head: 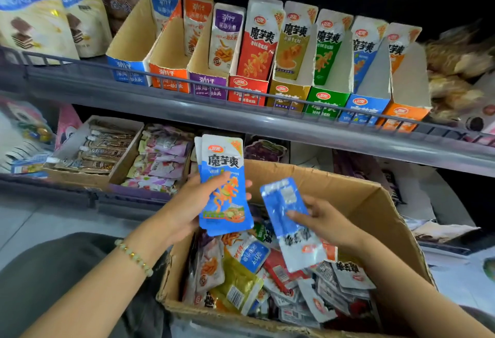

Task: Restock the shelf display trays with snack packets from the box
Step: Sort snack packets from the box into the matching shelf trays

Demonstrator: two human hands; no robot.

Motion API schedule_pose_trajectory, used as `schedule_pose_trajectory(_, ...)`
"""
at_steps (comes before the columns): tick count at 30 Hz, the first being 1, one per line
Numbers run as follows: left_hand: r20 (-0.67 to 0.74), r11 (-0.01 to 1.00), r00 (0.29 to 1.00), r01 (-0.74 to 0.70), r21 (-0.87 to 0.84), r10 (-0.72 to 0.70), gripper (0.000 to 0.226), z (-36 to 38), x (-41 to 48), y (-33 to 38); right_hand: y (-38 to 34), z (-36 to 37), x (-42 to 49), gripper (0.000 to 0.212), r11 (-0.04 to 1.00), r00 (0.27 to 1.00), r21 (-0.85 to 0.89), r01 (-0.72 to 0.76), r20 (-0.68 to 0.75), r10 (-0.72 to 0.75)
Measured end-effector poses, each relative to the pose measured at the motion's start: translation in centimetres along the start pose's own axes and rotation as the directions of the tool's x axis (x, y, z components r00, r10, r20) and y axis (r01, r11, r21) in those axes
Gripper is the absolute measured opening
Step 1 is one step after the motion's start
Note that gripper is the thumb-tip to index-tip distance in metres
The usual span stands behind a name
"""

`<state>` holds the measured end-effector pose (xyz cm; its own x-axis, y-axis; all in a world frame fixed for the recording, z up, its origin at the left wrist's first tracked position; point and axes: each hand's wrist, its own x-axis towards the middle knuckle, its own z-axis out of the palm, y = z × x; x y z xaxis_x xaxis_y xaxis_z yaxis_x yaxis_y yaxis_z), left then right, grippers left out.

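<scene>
My left hand (pixel 187 209) grips a small upright stack of blue snack packets (pixel 225 187), printed front facing me, above the left side of the cardboard box (pixel 356 193). My right hand (pixel 326 220) pinches another blue packet (pixel 284 206), back side up, over the box's middle. The box holds several loose packets (pixel 267 278) in red, yellow, blue and white. On the upper shelf stands a row of display trays; the blue tray (pixel 367 104) with matching blue packets is second from the right.
A grey wire rail (pixel 187 80) runs along the upper shelf's front. Large blue bags (pixel 40 16) stand at the upper left, wrapped pastries (pixel 455 70) at the far right. The lower shelf carries a carton of sachets (pixel 93 150) and pink packets (pixel 160 161).
</scene>
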<state>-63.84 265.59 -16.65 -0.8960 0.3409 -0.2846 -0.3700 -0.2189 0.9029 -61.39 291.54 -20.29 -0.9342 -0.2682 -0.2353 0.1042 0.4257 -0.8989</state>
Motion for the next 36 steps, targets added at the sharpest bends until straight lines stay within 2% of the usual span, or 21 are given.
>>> schedule_pose_trajectory(3,-0.019,0.995,0.999,-0.031,0.091,0.033,0.028,1.3,0.3,-0.7,-3.3,0.2,-0.5,0.02,0.991,0.948,0.024,0.132,-0.295,-0.119)
schedule_pose_trajectory(5,-0.048,0.992,0.999,-0.019,0.127,0.025,0.027,2.2,0.5,-1.4,-5.1,1.4,-0.3,0.021,0.974,0.899,-0.053,0.221,-0.375,-0.225)
schedule_pose_trajectory(7,-0.074,0.99,0.997,-0.009,0.139,0.02,0.035,2.9,0.4,-1.5,-6.3,3.3,0.2,0.022,0.939,0.869,-0.171,0.297,-0.36,-0.34)
schedule_pose_trajectory(9,-0.079,0.987,0.996,-0.027,0.156,0.039,0.062,3.4,0.4,-1.5,-7.0,5.0,0.8,0.025,0.918,0.87,-0.237,0.319,-0.311,-0.383)
schedule_pose_trajectory(10,-0.076,0.981,0.994,-0.062,0.186,0.078,0.072,3.4,0.4,-1.5,-7.3,5.6,0.9,0.028,0.932,0.895,-0.185,0.31,-0.275,-0.352)
schedule_pose_trajectory(13,-0.184,0.914,0.955,-0.148,0.378,0.231,0.07,3.1,0.6,-1.3,-8.1,6.1,0.6,0.025,0.975,0.975,0.122,0.186,-0.142,-0.168)
schedule_pose_trajectory(14,-0.194,0.906,0.945,-0.172,0.387,0.263,0.071,2.8,0.7,-1.3,-8.0,6.0,0.6,0.026,0.972,0.983,0.169,0.165,-0.11,-0.148)
schedule_pose_trajectory(17,-0.214,0.968,0.951,-0.191,0.164,0.224,0.075,2.2,1.0,-1.5,-7.3,6.0,0.9,0.035,0.973,0.973,0.083,0.215,-0.103,-0.206)
schedule_pose_trajectory(20,-0.176,0.98,0.964,-0.191,0.049,0.197,0.086,2.3,0.6,-1.3,-6.3,6.8,1.3,0.045,0.941,0.941,-0.203,0.271,-0.148,-0.303)
schedule_pose_trajectory(22,-0.169,0.979,0.965,-0.198,0.037,0.202,0.071,2.8,0.1,-1.0,-6.1,7.1,1.5,0.045,0.911,0.92,-0.301,0.28,-0.187,-0.344)
schedule_pose_trajectory(24,-0.208,0.985,0.966,-0.166,-0.041,0.154,0.039,2.6,0.3,-1.0,-6.3,6.8,1.8,0.039,0.889,0.881,-0.344,0.302,-0.256,-0.399)
schedule_pose_trajectory(25,-0.224,0.983,0.966,-0.153,-0.101,0.127,0.03,2.4,0.4,-0.9,-6.3,6.6,1.8,0.036,0.886,0.856,-0.36,0.292,-0.316,-0.41)
schedule_pose_trajectory(26,-0.23,0.977,0.966,-0.154,-0.148,0.118,0.027,2.2,0.4,-0.6,-6.4,6.3,1.7,0.032,0.913,0.845,-0.311,0.264,-0.382,-0.375)
schedule_pose_trajectory(27,-0.239,0.969,0.963,-0.172,-0.179,0.127,0.028,2.1,0.4,-0.1,-6.5,6.1,1.5,0.03,0.956,0.858,-0.178,0.232,-0.426,-0.287)
schedule_pose_trajectory(28,-0.253,0.964,0.957,-0.194,-0.183,0.145,0.03,1.9,0.3,0.4,-6.8,6.0,1.2,0.032,0.985,0.899,0.028,0.171,-0.413,-0.145)
schedule_pose_trajectory(30,-0.299,0.963,0.94,-0.218,-0.158,0.164,0.031,1.5,0.3,0.8,-6.9,5.8,0.8,0.042,0.902,0.974,0.432,0.02,-0.21,0.079)
schedule_pose_trajectory(31,-0.314,0.965,0.935,-0.219,-0.145,0.166,0.032,1.3,0.4,0.8,-6.8,5.8,0.5,0.043,0.841,0.986,0.541,-0.015,-0.133,0.103)
schedule_pose_trajectory(33,-0.334,0.971,0.929,-0.207,-0.117,0.158,0.034,1.3,0.5,0.8,-7.0,5.3,0.2,0.042,0.784,0.985,0.621,0.006,-0.138,0.102)
schedule_pose_trajectory(36,-0.361,0.981,0.926,-0.16,-0.106,0.111,0.034,1.1,0.2,1.4,-7.9,3.4,0.4,0.028,0.757,0.937,0.641,0.132,-0.33,0.117)
